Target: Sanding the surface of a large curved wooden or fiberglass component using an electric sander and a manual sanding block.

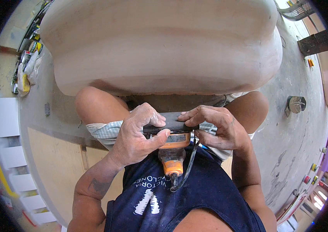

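An orange and black power sander [174, 145] lies tipped against my lap, with its dark, flat sanding pad [170, 120] turned up and away from me. My left hand [142, 131], pale with dust, is closed on the pad's left end, thumb on the near side and fingers over the top. On the right end, my right hand [219, 127] pinches the pad between fingers and thumb. A black cord [190, 164] loops from the sander's lower end past my shirt. Beyond my knees rises a large, smooth, pale curved form [160, 50], apart from both hands.
Concrete floor [288, 135] surrounds me, with a wooden board [55, 154] at left. A dusty can [296, 104] stands to the right. Along the left edge are white panels [6, 117] and several cans and bags [24, 79]. A dark beam [315, 43] juts in at far right.
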`<state>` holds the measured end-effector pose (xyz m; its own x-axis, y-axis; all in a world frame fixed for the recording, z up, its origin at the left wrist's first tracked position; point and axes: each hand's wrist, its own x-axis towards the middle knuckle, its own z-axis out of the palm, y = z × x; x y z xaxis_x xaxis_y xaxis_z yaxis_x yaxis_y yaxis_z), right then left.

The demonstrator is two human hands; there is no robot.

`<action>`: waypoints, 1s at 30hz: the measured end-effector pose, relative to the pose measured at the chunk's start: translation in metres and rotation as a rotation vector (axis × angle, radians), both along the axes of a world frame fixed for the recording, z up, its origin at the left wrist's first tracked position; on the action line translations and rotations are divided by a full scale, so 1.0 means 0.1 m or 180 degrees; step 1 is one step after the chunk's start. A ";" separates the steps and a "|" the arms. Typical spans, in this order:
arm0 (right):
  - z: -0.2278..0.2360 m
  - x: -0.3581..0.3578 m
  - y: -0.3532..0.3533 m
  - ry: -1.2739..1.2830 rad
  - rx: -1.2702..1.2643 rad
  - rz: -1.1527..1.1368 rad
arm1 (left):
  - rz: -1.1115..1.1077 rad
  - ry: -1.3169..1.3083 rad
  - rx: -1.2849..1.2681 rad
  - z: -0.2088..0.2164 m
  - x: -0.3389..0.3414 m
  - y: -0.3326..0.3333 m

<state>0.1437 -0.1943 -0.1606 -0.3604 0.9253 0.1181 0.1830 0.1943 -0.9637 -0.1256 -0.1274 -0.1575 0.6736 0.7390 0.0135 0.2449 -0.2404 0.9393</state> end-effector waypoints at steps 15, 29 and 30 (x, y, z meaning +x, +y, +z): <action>-0.02 -0.29 0.07 0.0235 -0.0320 -0.0094 | -0.0443 0.0066 0.0533 0.06 0.05 0.04; -0.02 -0.34 0.10 0.0092 -0.0178 0.0168 | -0.0284 -0.0352 0.0263 0.07 -0.16 -0.07; -0.02 -0.35 0.09 0.0096 -0.0176 0.0116 | -0.0283 -0.0347 0.0258 0.06 -0.17 -0.08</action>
<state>0.1084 -0.1857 -0.1623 -0.3911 0.9170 0.0785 0.1473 0.1466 -0.9782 -0.1422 -0.1352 -0.1516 0.7275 0.6701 0.1473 0.1170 -0.3328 0.9357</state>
